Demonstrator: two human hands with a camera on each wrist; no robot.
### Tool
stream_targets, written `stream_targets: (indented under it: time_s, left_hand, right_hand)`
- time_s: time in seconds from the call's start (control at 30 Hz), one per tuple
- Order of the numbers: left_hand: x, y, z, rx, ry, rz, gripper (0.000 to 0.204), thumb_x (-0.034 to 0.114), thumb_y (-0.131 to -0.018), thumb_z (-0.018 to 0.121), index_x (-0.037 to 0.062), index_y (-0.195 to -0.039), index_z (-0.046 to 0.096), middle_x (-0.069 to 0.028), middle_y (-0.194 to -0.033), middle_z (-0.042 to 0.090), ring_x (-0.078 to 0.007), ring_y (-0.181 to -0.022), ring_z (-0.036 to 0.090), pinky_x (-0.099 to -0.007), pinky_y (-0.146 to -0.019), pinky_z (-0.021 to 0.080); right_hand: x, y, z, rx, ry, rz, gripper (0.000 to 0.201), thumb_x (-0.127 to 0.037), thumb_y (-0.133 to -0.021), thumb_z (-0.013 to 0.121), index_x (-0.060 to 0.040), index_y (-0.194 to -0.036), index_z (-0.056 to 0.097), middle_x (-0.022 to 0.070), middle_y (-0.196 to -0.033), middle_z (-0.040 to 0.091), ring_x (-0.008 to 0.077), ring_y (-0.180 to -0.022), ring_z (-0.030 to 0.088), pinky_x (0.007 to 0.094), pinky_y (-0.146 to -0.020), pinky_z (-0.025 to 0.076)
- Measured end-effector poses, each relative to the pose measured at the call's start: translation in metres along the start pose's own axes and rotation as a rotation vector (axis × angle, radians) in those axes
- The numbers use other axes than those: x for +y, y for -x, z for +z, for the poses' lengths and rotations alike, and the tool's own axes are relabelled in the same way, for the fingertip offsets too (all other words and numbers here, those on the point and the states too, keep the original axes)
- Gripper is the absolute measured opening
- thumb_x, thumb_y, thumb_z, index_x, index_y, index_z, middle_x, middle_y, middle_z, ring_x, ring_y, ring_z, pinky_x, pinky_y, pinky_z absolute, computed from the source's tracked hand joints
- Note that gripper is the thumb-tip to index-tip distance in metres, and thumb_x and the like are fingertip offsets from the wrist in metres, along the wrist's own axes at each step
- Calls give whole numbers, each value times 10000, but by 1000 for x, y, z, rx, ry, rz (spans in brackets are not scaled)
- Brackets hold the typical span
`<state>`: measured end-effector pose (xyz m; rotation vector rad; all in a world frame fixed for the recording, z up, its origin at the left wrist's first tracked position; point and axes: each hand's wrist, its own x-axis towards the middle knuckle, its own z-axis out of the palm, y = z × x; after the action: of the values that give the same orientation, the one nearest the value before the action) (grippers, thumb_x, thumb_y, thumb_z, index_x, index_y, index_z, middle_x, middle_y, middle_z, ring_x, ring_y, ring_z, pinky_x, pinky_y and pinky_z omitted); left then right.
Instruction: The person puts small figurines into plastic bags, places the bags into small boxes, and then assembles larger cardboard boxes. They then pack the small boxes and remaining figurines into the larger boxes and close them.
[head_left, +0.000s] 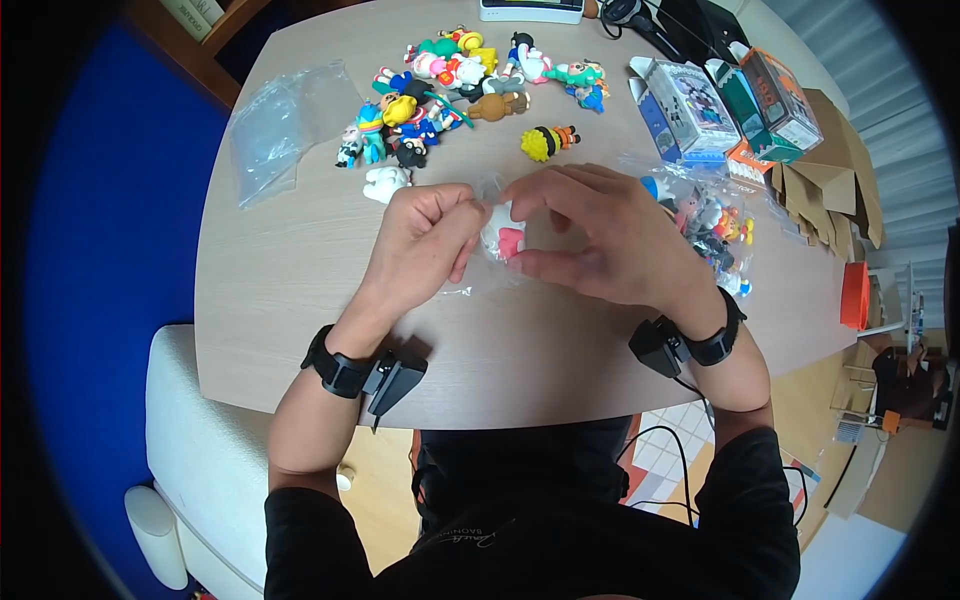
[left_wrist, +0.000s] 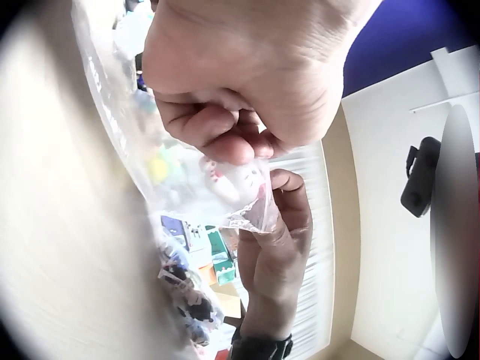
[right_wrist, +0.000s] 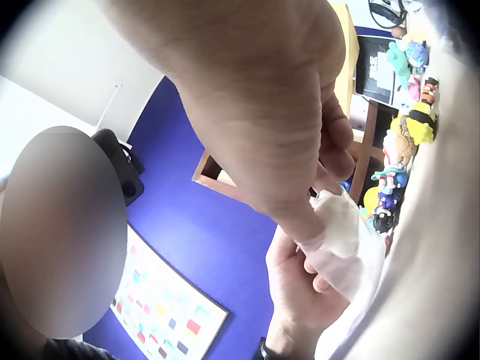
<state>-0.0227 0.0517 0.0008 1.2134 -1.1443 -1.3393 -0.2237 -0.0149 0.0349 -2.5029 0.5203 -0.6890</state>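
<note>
Both hands at one small bagged figure, amid unreadable print

The black shirt [head_left: 600, 550] carries a line of script above small capitals that seem to begin "BAON"; the remainder cannot be made out. Two printed boxes stand at the table's far right: a white-and-blue box [head_left: 695, 110] and a green-and-orange box [head_left: 785, 95]. The lettering on both is too small or turned to read, as is that on a book spine [head_left: 195, 15] at upper left.

One white-and-pink figure [head_left: 511, 240] is between the two hands, over the near middle of the table [head_left: 500, 345], seen through a clear bag [left_wrist: 176, 199]. The left hand [head_left: 425, 235] is curled into a fist gripping the bag. The right hand [head_left: 620, 240] pinches the figure between thumb and fingers; whether its fingertips are inside the plastic cannot be told.

One flat clear bag [head_left: 272, 140] lies at left, one bag of figures [head_left: 722, 230] at right. One yellow-and-orange figure [head_left: 540, 145] lies apart; one white figure [head_left: 387, 182] sits near the left hand. Figures in the far pile [head_left: 460, 72] overlap too much to count.
</note>
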Motion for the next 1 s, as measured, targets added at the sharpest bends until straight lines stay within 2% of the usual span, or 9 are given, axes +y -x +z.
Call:
stream_targets:
  time_s: [0.07,0.17,0.27,0.37,0.47,0.67,0.77,0.87,1.0]
  left_hand:
    - [-2,0,-1,-1,-1,24,326,110,-928,517,53,-607,526,25,-505,481,-24,-437,405,-207,-412,310]
    - [-3,-1,-2,-4,-15,46,317,97,-920,516,49,-607,529,32,-512,475,-19,-441,396,-209,-407,304]
    - [-3,0,0,5,-21,37,307,95,-914,516,45,-612,537,33,-519,478,-17,-444,396,-207,-406,306]
    - [-1,1,4,29,-24,24,299,100,-913,518,43,-620,546,28,-520,487,-19,-442,403,-205,-403,307]
    - [-2,0,0,39,-6,35,295,103,-912,521,42,-626,552,20,-522,500,-23,-439,415,-202,-402,311]
    - [5,4,1,53,50,70,293,113,-915,531,40,-633,562,17,-526,513,-27,-441,430,-202,-402,321]
    - [8,8,0,62,65,105,288,111,-914,541,25,-641,566,14,-531,527,-25,-460,449,-210,-409,331]
    - [9,11,9,48,8,152,272,102,-915,546,15,-659,573,8,-539,538,-27,-471,465,-212,-417,335]
    - [-1,10,7,30,-66,242,279,103,-924,549,30,-655,565,3,-552,543,-41,-457,481,-204,-412,336]
  right_hand:
    - [-4,1,-2,-92,-92,147,321,-147,-750,769,-105,-1004,577,92,-809,627,288,-684,621,393,-619,493]
    - [-4,0,-2,-140,-101,147,244,-173,-802,735,-116,-994,595,111,-756,638,310,-642,624,407,-603,486]
    - [4,5,7,-159,-25,90,154,-183,-863,671,-124,-997,621,132,-765,654,332,-681,638,417,-608,488]
    - [11,5,12,-104,-11,-24,175,-129,-878,662,-100,-1051,659,106,-832,688,305,-663,647,358,-612,501]
    - [12,4,7,-109,5,18,194,-136,-891,650,-106,-1082,655,113,-860,693,308,-699,659,367,-628,502]
    - [-6,2,3,-221,-194,168,311,-197,-870,684,-52,-1138,622,143,-946,684,317,-757,659,391,-659,505]
    - [-10,0,8,-85,-162,68,268,-214,-866,679,-81,-1095,644,153,-915,671,334,-766,661,399,-675,513]
    - [-5,2,7,-143,33,43,291,-112,-775,763,-28,-1025,640,122,-933,673,308,-834,649,362,-714,501]
    - [-8,3,7,-172,-133,117,219,-58,-771,751,-30,-955,635,109,-917,668,258,-835,649,338,-732,499]
